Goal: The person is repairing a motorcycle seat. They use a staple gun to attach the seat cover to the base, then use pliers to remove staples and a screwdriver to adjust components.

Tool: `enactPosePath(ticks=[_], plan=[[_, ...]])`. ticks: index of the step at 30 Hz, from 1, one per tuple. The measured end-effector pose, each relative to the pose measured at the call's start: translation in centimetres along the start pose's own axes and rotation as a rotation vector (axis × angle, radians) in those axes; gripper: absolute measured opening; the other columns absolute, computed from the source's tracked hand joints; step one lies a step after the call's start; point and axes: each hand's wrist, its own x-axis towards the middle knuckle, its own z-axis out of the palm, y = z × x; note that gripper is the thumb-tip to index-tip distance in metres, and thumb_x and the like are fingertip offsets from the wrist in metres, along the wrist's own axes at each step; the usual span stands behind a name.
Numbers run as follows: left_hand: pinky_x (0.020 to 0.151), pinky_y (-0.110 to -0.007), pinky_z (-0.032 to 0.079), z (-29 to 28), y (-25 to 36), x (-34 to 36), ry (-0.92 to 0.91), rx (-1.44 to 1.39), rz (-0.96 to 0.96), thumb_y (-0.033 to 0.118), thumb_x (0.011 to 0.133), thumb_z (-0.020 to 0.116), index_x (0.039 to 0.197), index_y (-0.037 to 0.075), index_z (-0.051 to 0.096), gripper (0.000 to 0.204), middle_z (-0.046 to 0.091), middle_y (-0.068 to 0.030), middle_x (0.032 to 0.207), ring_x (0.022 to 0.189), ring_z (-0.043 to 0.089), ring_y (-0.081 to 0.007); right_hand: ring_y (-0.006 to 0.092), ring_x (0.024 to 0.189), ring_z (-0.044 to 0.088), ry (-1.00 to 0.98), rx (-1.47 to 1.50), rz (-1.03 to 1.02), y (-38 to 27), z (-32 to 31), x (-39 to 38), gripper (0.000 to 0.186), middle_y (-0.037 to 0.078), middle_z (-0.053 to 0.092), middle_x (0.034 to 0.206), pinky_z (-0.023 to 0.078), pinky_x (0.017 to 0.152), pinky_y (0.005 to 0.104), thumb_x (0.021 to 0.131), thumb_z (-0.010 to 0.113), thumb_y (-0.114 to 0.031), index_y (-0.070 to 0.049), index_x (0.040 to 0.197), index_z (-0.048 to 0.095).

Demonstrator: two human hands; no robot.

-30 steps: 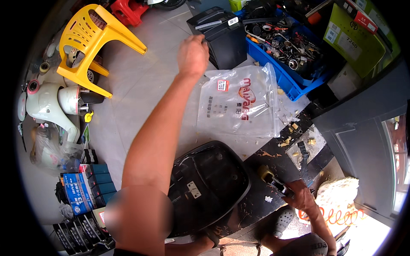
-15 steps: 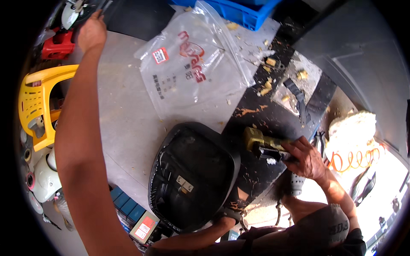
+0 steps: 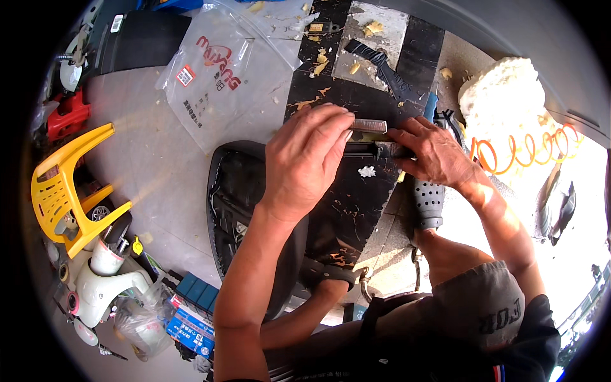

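My left hand (image 3: 305, 156) pinches a strip of silvery staples (image 3: 370, 125) between thumb and fingers. It holds the strip just above the black magazine rail (image 3: 363, 150) of what looks like a pneumatic staple gun, whose yellow body is mostly hidden behind my hands. My right hand (image 3: 439, 151) closes round the gun's right end. Below and left, partly behind my left forearm, lies a black padded seat (image 3: 223, 191) with its hollow underside up; a small metal plate (image 3: 241, 230) shows inside it.
A clear plastic bag (image 3: 216, 70) lies beyond the seat. Foam scraps (image 3: 374, 27) and a black strap (image 3: 382, 67) litter the far side. At right are an orange coiled hose (image 3: 503, 159) and a pale foam lump (image 3: 503, 89). A yellow plastic stool (image 3: 54, 184) stands left.
My left hand has come from the far upper left to the staple gun, now with a strip of staples in it. The view has shifted; my right hand stays on the gun.
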Motion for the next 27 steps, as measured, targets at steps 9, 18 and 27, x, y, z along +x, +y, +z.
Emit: enactPosePath(ticks=[9,18,27], plan=[[0.101,-0.049,0.048,2.7,0.9,-3.5,-0.231,0.331,0.036,0.002,0.079,0.076,0.103,0.005,0.069,0.025,0.066,-0.0072,0.103,0.107,0.064,-0.0299,0.0342,0.098,0.065,0.079,0.004,0.066,1.7,-0.2,-3.0,0.052,0.012,0.064,0.103,0.054,0.080,0.0444,0.081,0.075,-0.023,-0.006,0.128,0.061],[0.091,-0.043,0.049,4.0,1.0,-3.6,-0.228,0.236,-0.056,0.003,0.077,0.077,0.101,0.003,0.071,0.024,0.063,-0.0088,0.101,0.103,0.062,-0.0305,0.0331,0.098,0.065,0.108,0.019,0.063,1.9,0.7,-3.4,0.051,0.012,0.064,0.101,0.054,0.081,0.0435,0.080,0.076,-0.024,-0.007,0.126,0.063],[0.086,-0.040,0.050,3.6,1.0,-3.3,-0.285,0.176,-0.146,0.006,0.080,0.078,0.101,0.003,0.072,0.022,0.064,-0.0078,0.105,0.096,0.063,-0.0299,0.0334,0.096,0.066,0.088,0.021,0.085,1.7,0.3,-3.0,0.051,0.012,0.064,0.101,0.055,0.081,0.0434,0.079,0.076,-0.024,-0.007,0.126,0.063]])
